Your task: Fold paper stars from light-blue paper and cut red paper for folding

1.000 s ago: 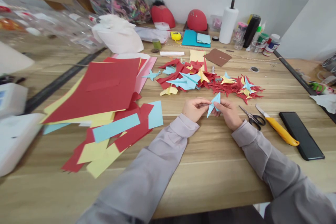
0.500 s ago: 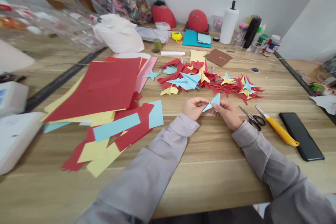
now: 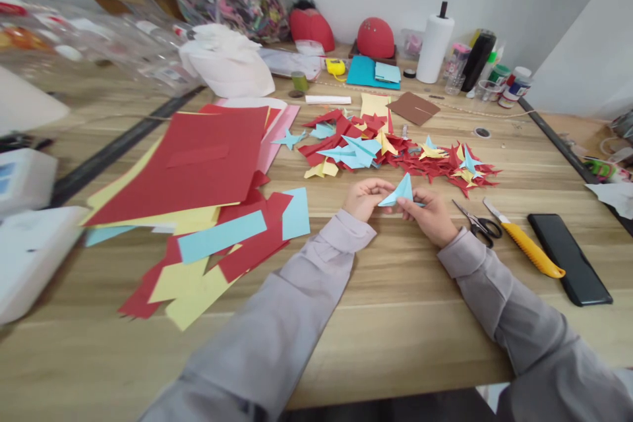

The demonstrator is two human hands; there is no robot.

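Head view, scissors (image 3: 473,219), knife (image 3: 533,248) near right hand (image 3: 430,216)

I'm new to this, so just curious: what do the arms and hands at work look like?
Both sleeves are grey, loose and creased, ending in wide cuffs. The left hand and right hand are bare, without gloves.

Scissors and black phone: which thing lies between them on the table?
In the head view, the yellow-handled knife lies between the scissors and the phone.
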